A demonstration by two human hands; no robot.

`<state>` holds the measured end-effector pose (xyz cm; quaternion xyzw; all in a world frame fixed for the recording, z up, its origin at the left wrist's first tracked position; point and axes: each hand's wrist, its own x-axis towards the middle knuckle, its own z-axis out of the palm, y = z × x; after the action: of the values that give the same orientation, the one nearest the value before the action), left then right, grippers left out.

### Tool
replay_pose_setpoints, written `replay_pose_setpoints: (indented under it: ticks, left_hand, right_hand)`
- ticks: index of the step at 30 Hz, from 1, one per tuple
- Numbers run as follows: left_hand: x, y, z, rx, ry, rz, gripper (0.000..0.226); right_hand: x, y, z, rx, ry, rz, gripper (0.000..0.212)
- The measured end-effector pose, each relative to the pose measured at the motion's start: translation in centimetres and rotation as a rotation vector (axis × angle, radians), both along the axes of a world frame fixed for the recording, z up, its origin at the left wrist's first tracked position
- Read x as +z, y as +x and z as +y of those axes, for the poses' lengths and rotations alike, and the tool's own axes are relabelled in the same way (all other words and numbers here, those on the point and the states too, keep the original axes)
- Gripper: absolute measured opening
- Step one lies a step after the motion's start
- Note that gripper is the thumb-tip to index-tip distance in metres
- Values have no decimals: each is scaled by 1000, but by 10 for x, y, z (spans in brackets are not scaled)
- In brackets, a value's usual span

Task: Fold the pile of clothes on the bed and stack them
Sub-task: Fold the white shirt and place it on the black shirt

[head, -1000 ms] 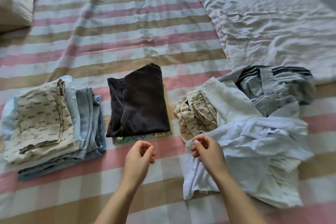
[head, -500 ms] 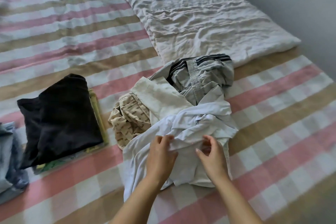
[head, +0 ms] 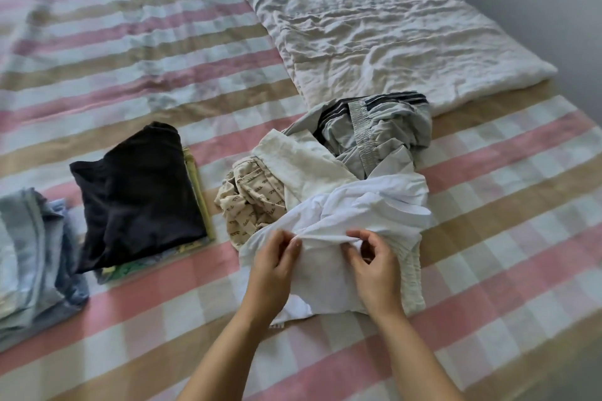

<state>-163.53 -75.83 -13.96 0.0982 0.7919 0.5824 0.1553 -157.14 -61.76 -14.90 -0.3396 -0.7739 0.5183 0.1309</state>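
The unfolded pile of clothes [head: 329, 185] lay on the bed [head: 488, 205], to the right of the middle, and on its near side was a white garment [head: 351, 212]. Both hands were on this garment. The left hand [head: 273, 265] pinched a raised fold of the white cloth between thumb and fingers, and the right hand [head: 374, 265] pinched the same fold a little more to the right; the fingertips of both were partly buried in the cloth, so the grip could be seen only from the back of each hand. Under and behind the white garment were a cream piece [head: 303, 166], a beige printed piece [head: 250, 202] and a grey garment with an elastic waistband [head: 374, 137], but how they were tangled was hard to make out. To the left, apart from the pile, a folded dark garment [head: 136, 195] lay on top of another folded thing with a green and yellow edge [head: 195, 179], of which only a thin border showed. Farther left, a stack of folded light blue clothes [head: 35, 254] was cut off by the picture edge and blurred. A crumpled white quilt [head: 374, 19] lay behind the pile, its far end out of view.
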Motion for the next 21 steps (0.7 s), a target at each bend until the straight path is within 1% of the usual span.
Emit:
replay_pose_setpoints:
  ticks: [3, 6, 8, 10, 13, 16, 19, 21]
  left_hand:
    - [40, 16, -47, 70, 141, -28, 20]
    - [78, 46, -101, 160, 259, -43, 22]
    - [100, 72, -138, 230, 338, -69, 21]
    - [118, 98, -169, 294, 397, -103, 16]
    - [139, 136, -219, 406, 423, -114, 16]
    - [148, 168, -258, 464, 386, -88, 17]
    - [139, 198, -291, 545, 387, -137, 15]
    - [123, 214, -305, 563, 383, -205, 12]
  right_hand:
    - [39, 13, -39, 94, -57, 125, 17]
    - [74, 31, -87, 213, -147, 218, 19]
    - [92, 45, -122, 298, -264, 263, 13]
    - [103, 59, -153, 382, -381, 296, 8]
    - [114, 82, -202, 526, -477, 294, 6]
    - [118, 104, -245, 589, -567, 282, 6]
    - [112, 125, -283, 646, -614, 245, 4]
    - [100, 137, -299, 697, -592, 177, 6]
